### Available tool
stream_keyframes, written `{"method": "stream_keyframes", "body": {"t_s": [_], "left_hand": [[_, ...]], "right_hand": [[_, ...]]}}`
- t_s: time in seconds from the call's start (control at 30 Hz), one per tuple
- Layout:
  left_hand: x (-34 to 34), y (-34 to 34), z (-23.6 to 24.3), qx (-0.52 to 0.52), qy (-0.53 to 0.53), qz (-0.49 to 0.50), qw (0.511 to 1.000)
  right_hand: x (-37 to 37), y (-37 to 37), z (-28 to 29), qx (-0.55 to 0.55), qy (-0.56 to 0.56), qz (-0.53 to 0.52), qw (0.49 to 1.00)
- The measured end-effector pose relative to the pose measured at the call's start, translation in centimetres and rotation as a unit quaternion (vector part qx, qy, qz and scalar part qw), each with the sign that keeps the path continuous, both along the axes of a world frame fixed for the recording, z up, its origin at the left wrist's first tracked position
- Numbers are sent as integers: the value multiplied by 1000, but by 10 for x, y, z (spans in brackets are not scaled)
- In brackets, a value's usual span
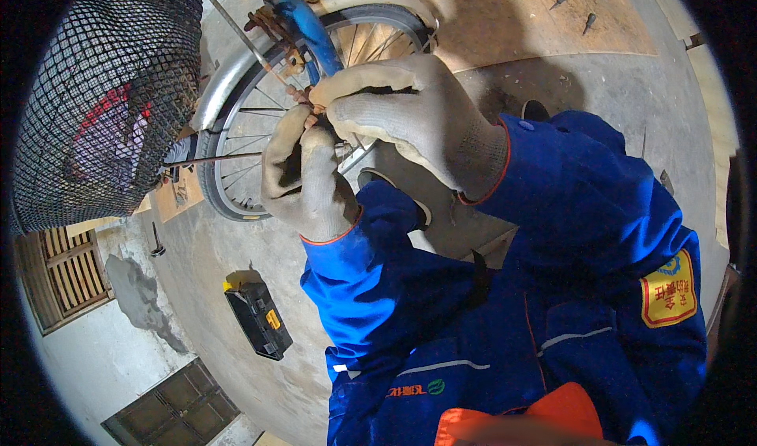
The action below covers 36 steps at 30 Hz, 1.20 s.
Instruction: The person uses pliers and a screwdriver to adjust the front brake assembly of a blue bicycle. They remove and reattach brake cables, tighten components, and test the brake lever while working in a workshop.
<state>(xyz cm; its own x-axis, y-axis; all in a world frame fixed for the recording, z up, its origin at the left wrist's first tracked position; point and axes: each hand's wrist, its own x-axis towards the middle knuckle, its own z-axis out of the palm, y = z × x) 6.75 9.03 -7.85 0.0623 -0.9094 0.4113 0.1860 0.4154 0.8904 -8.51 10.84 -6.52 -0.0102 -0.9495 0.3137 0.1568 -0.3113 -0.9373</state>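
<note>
Both my hands are in pale work gloves and meet near the middle of a bicycle wheel (223, 166). My left hand (310, 182) has thumb and fingers curled together just below a rusty fitting (298, 95) at the end of a thin metal rod (236, 32). From the right, my right hand (422, 111) reaches over with its fingers pinched at the same spot. What lies between the fingertips is mostly hidden, with only small rusty bits showing. Behind the hands are the blue fork (303, 24) and a silver mudguard (217, 95).
A black mesh basket (110, 91) with red and pale things inside hangs at the upper left. An open black toolbox (259, 320) with yellow parts stands on the floor (197, 264). Two small dark objects lie on a brown board (544, 32) at the top right.
</note>
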Motion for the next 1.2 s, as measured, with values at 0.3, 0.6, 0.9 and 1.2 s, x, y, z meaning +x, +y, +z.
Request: {"method": "stream_keyframes", "body": {"t_s": [0.3, 0.6, 0.9, 1.2], "left_hand": [[2, -5, 0, -60, -145, 70, 985], [-7, 3, 4, -101, -177, 126, 971], [-7, 1, 1, -120, -195, 144, 963], [-7, 3, 3, -125, -221, 167, 953]], "right_hand": [[2, 0, 1, 36, -48, -8, 998], [2, 1, 1, 41, -28, -13, 999], [3, 0, 0, 36, -19, -18, 999], [5, 0, -2, 31, -41, -10, 999]]}}
